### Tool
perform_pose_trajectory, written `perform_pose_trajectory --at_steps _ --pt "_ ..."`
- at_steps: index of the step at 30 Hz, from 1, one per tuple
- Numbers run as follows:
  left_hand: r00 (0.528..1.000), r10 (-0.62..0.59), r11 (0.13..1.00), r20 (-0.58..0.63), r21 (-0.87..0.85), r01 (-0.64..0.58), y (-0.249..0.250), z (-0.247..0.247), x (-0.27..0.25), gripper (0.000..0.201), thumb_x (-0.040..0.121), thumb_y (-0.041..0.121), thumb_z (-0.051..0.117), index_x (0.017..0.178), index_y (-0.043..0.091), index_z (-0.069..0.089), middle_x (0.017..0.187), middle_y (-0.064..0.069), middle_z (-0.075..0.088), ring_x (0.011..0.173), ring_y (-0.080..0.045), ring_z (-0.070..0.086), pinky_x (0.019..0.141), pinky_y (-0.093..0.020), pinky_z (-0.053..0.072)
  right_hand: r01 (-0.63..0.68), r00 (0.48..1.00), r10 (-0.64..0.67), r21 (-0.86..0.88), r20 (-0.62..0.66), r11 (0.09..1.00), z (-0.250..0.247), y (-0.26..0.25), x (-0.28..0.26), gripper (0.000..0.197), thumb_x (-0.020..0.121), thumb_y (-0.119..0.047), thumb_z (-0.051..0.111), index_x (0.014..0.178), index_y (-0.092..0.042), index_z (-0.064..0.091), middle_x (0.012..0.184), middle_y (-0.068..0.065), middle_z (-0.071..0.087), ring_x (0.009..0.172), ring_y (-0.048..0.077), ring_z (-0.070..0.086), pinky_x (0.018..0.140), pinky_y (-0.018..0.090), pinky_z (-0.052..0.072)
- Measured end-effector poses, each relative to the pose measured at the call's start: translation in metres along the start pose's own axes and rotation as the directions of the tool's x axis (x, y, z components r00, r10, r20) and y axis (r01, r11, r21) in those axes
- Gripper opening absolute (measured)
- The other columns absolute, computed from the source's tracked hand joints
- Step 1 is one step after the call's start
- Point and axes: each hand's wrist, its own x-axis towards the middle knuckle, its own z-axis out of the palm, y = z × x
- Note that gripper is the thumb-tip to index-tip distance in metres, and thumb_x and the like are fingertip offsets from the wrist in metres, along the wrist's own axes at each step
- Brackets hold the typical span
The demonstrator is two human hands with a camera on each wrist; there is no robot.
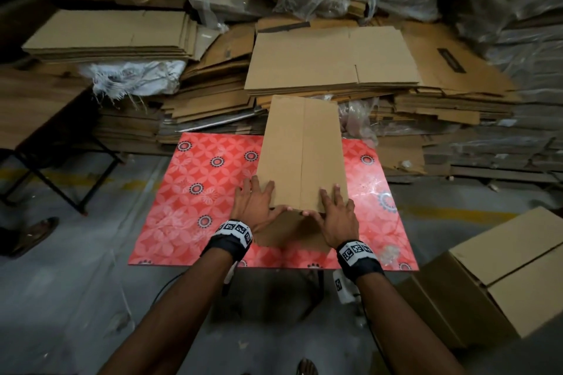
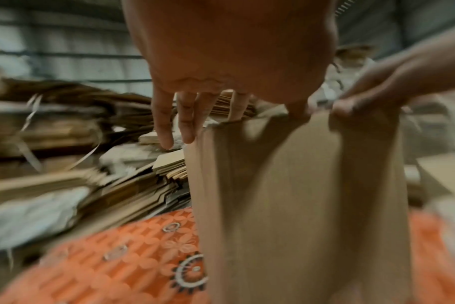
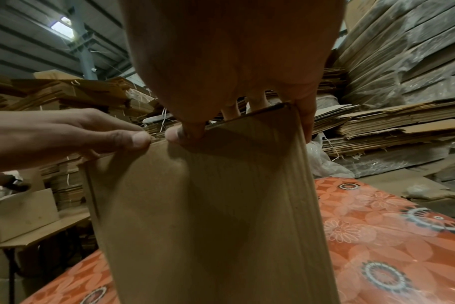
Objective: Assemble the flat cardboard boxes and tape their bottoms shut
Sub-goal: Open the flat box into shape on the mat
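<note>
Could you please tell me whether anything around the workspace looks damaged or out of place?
Yes: a torn white woven sack with frayed threads spills out from under the cardboard stack at left, and the flat boxes behind the table lie slumped and askew. The box in both hands looks undamaged.

Head camera looks steeply down over both forearms; each wrist camera peers close along its fingers, left one blurred, all sharing the cardboard box [image 1: 301, 155] and red tabletop [image 1: 195, 192].

A dim room with a grey floor [image 1: 76, 298], a bench [image 1: 170, 222] with red flowery cover, maybe a skylight [image 3: 62, 27] above.
</note>
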Motion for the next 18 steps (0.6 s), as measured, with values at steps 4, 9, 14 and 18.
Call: perform_pose_trajectory --at_steps 4,9,14,18 --pt "1.000 0.009 1.000 0.015 0.007 -0.009 -0.002 -0.002 0.004 0.086 0.084 0.082 0.027 0.148 0.024 0.037 0.156 -0.021 0.030 0.143 -0.046 0.028 0.107 -0.062 0.037 0.016 1.000 -0.016 -0.007 -0.022 1.000 0.001 0.000 0.001 0.081 0.097 -0.071 0.037 0.163 -0.029 0.018 0.172 0.009 0.004 0.146 0.052 0.022 0.114 0.059 0.037" --pt "0.997 0.068 0.997 -0.035 0.025 -0.067 -0.004 0.004 0.004 0.076 0.093 0.073 0.032 0.146 0.020 0.044 0.157 -0.022 0.034 0.140 -0.045 0.034 0.108 -0.058 0.036 0.038 0.997 -0.041 -0.057 -0.062 0.998 0.008 0.000 0.001 0.075 0.102 -0.063 0.034 0.164 -0.025 0.015 0.171 0.013 0.002 0.147 0.055 0.018 0.119 0.060 0.026" --pt "0.972 0.234 0.966 0.017 -0.120 -0.230 -0.007 0.007 0.010 0.058 0.102 0.066 0.033 0.156 0.044 0.030 0.167 -0.016 0.016 0.150 -0.040 0.017 0.120 -0.064 0.017 0.085 0.991 -0.092 -0.067 -0.098 0.994 0.015 0.003 0.000 0.068 0.101 -0.062 0.015 0.163 -0.036 0.015 0.169 0.021 0.006 0.144 0.060 0.019 0.120 0.063 0.017" --pt "0.924 0.366 0.930 0.107 -0.076 -0.360 0.003 0.011 0.011 0.052 0.100 0.073 0.023 0.151 0.067 0.012 0.171 0.000 -0.011 0.153 -0.045 0.002 0.113 -0.077 -0.002 0.094 0.992 -0.097 -0.052 -0.076 0.994 0.013 0.001 -0.001 0.056 0.103 -0.059 0.016 0.158 -0.055 0.005 0.171 0.016 -0.005 0.146 0.060 0.011 0.119 0.064 0.020"
